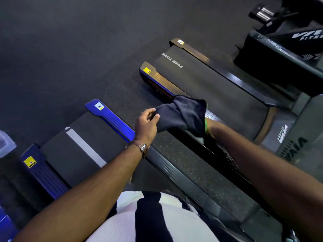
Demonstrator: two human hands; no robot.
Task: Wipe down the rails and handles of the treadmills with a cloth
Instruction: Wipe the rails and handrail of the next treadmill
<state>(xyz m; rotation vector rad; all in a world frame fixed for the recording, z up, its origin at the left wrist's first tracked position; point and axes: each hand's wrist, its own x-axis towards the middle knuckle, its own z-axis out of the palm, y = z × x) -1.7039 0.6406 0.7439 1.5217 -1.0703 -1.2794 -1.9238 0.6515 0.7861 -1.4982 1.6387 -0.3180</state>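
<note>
Two hands share a dark cloth (181,114) above a treadmill belt (209,88) printed "PUSH YOUR": left hand (146,124) pinches it, right hand hidden beneath, grip unclear.

A dark speckled rubber floor (70,49) fills the upper left and runs in a strip between the machines. At the top right, a chrome-ended dumbbell (262,13) lies on the floor, near a black bag (307,39) printed with white lettering that sits on a dark padded bench (272,55). At the left edge, part of a pale translucent container (6,143) shows. A brown leather-strap wristwatch (142,148) with a rectangular metal case sits on one wrist, a green band (206,125) on the other. At the bottom, a black-and-white striped shirt (148,219) is in view
</note>
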